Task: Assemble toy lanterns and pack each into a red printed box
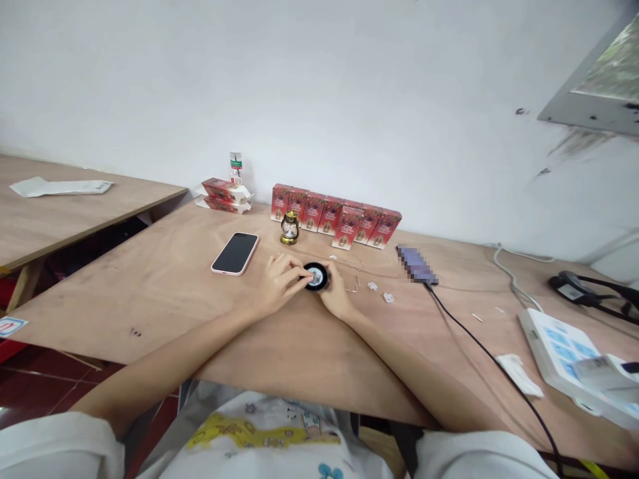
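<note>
My right hand point(335, 291) is wrapped round the side of a small round object point(316, 284) with a black rim and a pale, silvery centre, whose flat face is turned up toward me. At that centre, the thumb and forefinger of my left hand point(282, 283) are pressed together; anything between them is too small to make out. Just beyond my hands, a small brass-and-black lantern point(289, 229) stands upright on the table. Several tiny white pieces point(388, 298) and thin bent wires point(356, 285) lie to the right of my right hand.
Several red boxes point(314, 211) stand in a row by the wall, with opened red cartons point(224, 193) to their left. A phone point(235, 253) lies left, another phone point(417, 265) right on a black cable point(474, 339). A white power strip point(562, 346) sits far right.
</note>
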`<state>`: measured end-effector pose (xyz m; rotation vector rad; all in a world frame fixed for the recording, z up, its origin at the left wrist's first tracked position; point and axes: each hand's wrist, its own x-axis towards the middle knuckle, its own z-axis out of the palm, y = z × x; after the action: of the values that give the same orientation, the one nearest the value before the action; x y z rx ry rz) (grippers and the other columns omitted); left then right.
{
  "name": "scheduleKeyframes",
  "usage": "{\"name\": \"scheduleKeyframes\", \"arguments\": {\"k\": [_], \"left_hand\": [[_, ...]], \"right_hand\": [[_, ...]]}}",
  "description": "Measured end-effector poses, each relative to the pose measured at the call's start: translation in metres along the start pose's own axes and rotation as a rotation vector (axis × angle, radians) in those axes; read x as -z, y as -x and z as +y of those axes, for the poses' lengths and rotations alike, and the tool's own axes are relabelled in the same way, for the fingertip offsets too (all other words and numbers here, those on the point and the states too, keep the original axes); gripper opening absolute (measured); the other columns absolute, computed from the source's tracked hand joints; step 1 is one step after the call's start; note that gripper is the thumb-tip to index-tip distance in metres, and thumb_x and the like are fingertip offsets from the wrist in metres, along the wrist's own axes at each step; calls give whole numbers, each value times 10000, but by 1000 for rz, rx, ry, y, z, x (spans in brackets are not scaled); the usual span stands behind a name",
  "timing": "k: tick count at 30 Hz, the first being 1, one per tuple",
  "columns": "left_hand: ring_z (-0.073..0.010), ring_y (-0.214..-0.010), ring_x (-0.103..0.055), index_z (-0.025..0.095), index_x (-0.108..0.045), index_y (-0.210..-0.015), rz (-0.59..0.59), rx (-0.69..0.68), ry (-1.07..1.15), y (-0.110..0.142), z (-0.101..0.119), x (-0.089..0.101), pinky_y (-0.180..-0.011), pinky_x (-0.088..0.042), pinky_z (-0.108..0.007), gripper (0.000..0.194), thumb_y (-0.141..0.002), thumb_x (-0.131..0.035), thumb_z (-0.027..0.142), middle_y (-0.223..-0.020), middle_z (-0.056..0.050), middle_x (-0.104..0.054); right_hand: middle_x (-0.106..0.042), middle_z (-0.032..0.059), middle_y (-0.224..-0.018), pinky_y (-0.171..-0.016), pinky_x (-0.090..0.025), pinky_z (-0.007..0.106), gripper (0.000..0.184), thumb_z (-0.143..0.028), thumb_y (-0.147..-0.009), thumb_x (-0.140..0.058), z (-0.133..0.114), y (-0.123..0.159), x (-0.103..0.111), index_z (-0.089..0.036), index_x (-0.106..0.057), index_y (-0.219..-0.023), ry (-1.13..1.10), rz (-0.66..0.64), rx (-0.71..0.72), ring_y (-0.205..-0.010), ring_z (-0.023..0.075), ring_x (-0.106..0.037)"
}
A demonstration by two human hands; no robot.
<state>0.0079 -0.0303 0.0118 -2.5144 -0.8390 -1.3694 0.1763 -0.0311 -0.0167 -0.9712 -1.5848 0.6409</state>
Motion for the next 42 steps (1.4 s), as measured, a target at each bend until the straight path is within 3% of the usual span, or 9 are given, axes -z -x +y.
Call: {"name": "scheduleKeyframes", "arguments": {"k": [6,13,16,23,30,38,42], "left_hand": [[-154,-825,-554,189,-608,-822,4,-11,37,-1,3,1,-745,-348,-315,192,-912,-478,299,-871,-47,-641],[-152,-784,-575,189,-546,-783,28,34,87,-2,6,4,-727,-360,-322,159,-906,-457,235,-851,-27,-707],[-155,-792,-580,187,-563,-809,23,25,110,-3,7,4,-734,-362,-323,151,-905,-478,267,-865,-28,-711],[-166,-787,-576,195,-627,-827,-38,158,103,-6,10,7,-756,-354,-330,242,-902,-499,387,-833,-24,-712],[-160,-786,-583,205,-630,-877,28,83,58,-5,6,5,-735,-327,-332,163,-898,-517,321,-852,-3,-723],[-175,-840,-572,226,-640,-876,-26,-7,-26,-5,4,7,-752,-313,-342,108,-852,-536,238,-827,-1,-704],[-170,-826,-576,220,-648,-859,5,-34,-37,-5,4,8,-752,-319,-334,99,-835,-552,229,-780,-4,-687]], "right_hand": [[-643,25,-979,-747,-499,306,307,-233,-681,-594,4,0,0,-227,-505,-975,-40,-42,0,-910,182,-607],[-643,30,-972,-762,-499,320,326,-232,-673,-586,9,0,0,-226,-500,-988,-15,-31,-14,-889,185,-608],[-638,34,-969,-772,-499,325,326,-229,-666,-580,9,0,1,-224,-499,-982,-31,-41,-17,-902,189,-604],[-644,31,-985,-770,-497,319,328,-198,-660,-557,7,1,2,-224,-507,-984,-2,-58,-15,-898,183,-607],[-638,21,-971,-784,-488,318,314,-195,-666,-564,13,0,2,-230,-503,-973,2,-63,-15,-911,184,-604],[-638,25,-989,-808,-479,319,329,-190,-672,-574,16,-1,3,-224,-509,-993,-1,-60,-8,-948,185,-596],[-639,26,-987,-796,-479,315,336,-188,-661,-579,14,-1,2,-221,-513,-989,-15,-55,-20,-938,187,-597]]}}
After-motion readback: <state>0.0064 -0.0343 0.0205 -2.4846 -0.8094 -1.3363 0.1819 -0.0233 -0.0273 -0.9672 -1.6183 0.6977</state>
